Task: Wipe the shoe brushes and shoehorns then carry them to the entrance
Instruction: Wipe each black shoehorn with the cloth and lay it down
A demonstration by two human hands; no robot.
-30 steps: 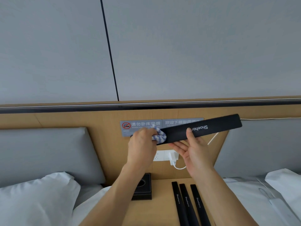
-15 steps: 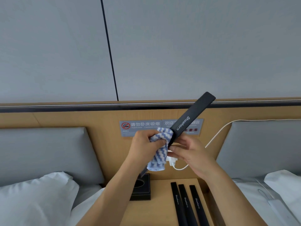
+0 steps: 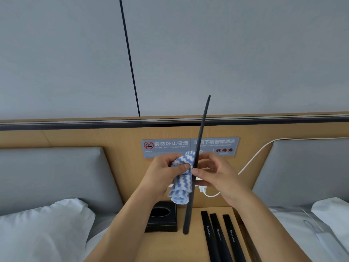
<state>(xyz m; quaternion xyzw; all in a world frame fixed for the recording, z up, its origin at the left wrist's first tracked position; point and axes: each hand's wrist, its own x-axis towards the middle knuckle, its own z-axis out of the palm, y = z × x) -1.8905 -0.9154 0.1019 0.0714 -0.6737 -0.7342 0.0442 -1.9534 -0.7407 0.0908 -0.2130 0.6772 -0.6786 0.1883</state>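
A: So, in the head view, what are the two hands doing?

B: The left hand (image 3: 162, 173) is gripping a blue and white cloth (image 3: 182, 181) with curled fingers, and it is pressing the cloth against the left side of a black shoehorn (image 3: 198, 163). The right hand (image 3: 217, 173) is pinching the same shoehorn from the right side, with thumb and fingertips on its thin edge.

A: How is this shoehorn standing?

B: It is nearly upright and is showing only its narrow edge to the camera. The top end is leaning a little to the right and is reaching above the wooden headboard (image 3: 75, 137). The bottom end is hanging over the bedside table (image 3: 188, 248), but I cannot tell if it is touching the wood.

A: Where are the other shoehorns?

B: Three shoehorns (image 3: 219, 237) are lying side by side toward the right edge of the bedside table, each with the white word "Shoehorn". A black box (image 3: 162, 220) with an oval opening is sitting at the back left corner.

A: And around the table?

B: White pillows (image 3: 43, 229) are lying on both sides, a white cable (image 3: 251, 159) is running along the headboard, and a grey sign (image 3: 170, 146) is hanging behind the hands.
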